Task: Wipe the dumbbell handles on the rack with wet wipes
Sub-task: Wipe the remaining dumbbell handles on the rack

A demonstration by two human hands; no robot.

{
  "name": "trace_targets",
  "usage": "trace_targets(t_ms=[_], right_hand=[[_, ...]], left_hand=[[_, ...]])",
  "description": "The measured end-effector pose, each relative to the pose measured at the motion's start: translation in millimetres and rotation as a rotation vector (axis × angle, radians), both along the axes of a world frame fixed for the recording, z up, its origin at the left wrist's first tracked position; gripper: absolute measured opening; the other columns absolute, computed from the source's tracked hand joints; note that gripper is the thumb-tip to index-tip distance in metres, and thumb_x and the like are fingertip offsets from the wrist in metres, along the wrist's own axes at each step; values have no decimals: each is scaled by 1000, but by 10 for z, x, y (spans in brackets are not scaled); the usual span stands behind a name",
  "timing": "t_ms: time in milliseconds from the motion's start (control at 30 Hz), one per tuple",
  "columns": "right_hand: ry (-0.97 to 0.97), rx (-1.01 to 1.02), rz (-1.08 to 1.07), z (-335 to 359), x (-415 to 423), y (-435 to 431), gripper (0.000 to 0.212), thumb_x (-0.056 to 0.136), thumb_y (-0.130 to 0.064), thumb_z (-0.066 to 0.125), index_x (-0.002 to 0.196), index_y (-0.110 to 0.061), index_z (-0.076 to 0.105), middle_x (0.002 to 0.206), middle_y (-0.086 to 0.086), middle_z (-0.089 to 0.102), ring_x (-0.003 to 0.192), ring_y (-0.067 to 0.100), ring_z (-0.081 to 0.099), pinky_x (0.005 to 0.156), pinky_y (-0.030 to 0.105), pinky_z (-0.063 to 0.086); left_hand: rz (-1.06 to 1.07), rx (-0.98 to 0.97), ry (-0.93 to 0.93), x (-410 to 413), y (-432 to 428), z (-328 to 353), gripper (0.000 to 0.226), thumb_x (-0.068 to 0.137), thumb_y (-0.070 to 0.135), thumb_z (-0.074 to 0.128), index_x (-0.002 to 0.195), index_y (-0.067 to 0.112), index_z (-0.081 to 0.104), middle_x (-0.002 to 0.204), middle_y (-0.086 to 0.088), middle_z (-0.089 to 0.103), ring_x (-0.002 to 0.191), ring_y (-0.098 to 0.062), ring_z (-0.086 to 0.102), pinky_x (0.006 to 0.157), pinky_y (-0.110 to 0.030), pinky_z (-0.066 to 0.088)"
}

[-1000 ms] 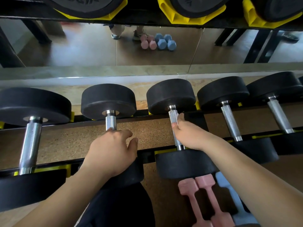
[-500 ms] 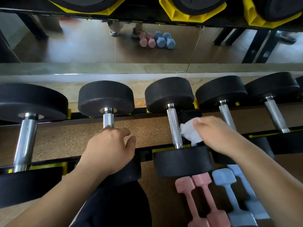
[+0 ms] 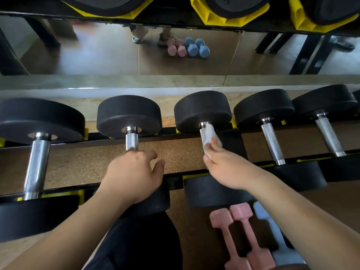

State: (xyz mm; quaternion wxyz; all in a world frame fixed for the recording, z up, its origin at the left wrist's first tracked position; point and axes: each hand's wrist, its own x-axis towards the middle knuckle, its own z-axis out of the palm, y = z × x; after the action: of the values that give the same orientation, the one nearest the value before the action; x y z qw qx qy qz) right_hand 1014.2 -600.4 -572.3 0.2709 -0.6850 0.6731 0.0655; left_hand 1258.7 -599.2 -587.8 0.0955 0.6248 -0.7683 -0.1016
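Observation:
Several black dumbbells with chrome handles lie across the rack (image 3: 175,133). My right hand (image 3: 229,168) grips the white wet wipe (image 3: 209,136) wrapped around the handle of the middle dumbbell (image 3: 202,110), just below its far head. My left hand (image 3: 132,176) grips the lower part of the handle (image 3: 131,141) of the dumbbell second from the left. The wipe covers most of the visible middle handle. The near part of both handles is hidden under my hands.
Two more chrome handles (image 3: 271,141) stand to the right, one thick handle (image 3: 36,164) to the left. Small pink dumbbells (image 3: 239,236) and a blue one (image 3: 266,223) lie on the floor below. Yellow cradles (image 3: 229,18) of an upper shelf hang overhead. A mirror runs behind.
My right hand lifted off the middle handle with the wipe to the right, then came back and now holds the wipe around that handle higher up. My left hand stayed put.

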Motion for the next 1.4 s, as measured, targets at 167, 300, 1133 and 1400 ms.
trace_targets(t_ms=[167,300,1133,1400], right_hand=[[17,-62,114,235,91,319,40,113,-37,25,136,-25,55,134,-5,57,126,12,56,99,31,48],[-168,-179,185,405,326,391,28,111,-43,28,120,-44,54,94,-13,60,88,-6,60,73,17,47],[-355,-482,56,81,987,-197,40,100,-50,55,138,-37,60,114,-20,69,102,0,65,87,30,58],[-209,-682,224,332,1409,-790,54,106,-48,44,156,-28,41,163,-3,37,152,16,30,118,40,34]], left_hand=[[-22,-33,13,27,-4,-8,39,97,61,46,115,34,67,98,2,68,84,-21,67,70,-35,58],[-101,-108,164,93,33,-15,46,94,60,55,128,32,65,115,1,71,102,-22,68,84,-36,59],[171,-81,905,1042,345,362,21,104,24,59,107,31,79,98,13,74,94,-4,68,74,-20,52],[224,-187,307,1325,-84,352,31,98,30,48,69,20,50,60,5,53,60,-16,53,57,-34,46]])
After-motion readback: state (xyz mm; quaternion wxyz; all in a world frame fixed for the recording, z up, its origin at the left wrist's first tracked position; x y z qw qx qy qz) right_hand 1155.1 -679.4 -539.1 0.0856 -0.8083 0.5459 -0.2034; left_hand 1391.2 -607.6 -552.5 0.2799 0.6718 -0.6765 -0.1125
